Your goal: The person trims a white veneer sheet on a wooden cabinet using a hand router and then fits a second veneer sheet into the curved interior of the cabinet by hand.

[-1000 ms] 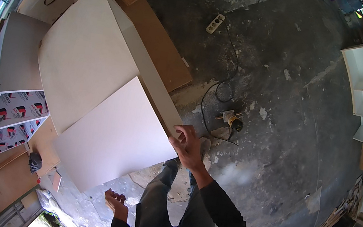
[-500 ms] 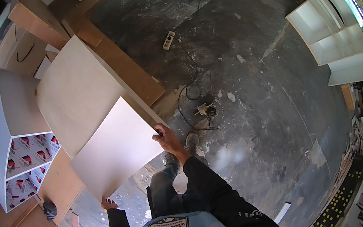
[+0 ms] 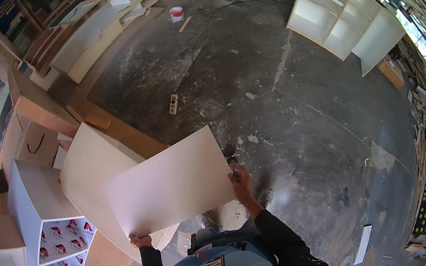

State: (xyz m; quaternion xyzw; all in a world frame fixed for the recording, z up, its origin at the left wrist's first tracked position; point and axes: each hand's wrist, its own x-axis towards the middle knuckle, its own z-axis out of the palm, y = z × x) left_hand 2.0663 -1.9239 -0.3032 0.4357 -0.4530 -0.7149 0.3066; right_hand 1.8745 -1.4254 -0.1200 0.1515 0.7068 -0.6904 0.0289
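Between my two hands is a thin, pale rectangular panel [image 3: 172,182], tilted over the floor in front of my body. My right hand [image 3: 240,182] grips its right edge, thumb and fingers closed around it. At the near lower corner, my left hand [image 3: 140,241] is closed on the panel too. Behind and partly under it stands a large beige board cabinet [image 3: 91,161], its right part hidden by the panel. A white open cabinet [image 3: 39,194] with a printed lining sits at the left of that.
A power strip [image 3: 173,104] lies on the dark concrete floor [image 3: 311,143] ahead. White shelving [image 3: 341,28] stands at the far right. Stacked boards [image 3: 91,41] fill the far left, near a white bucket [image 3: 176,14]. A white strip [image 3: 363,245] lies at right.
The panel has moved right, away from the beige cabinet, and turned, with both hands still on it. My view has lifted, showing more of the far floor.
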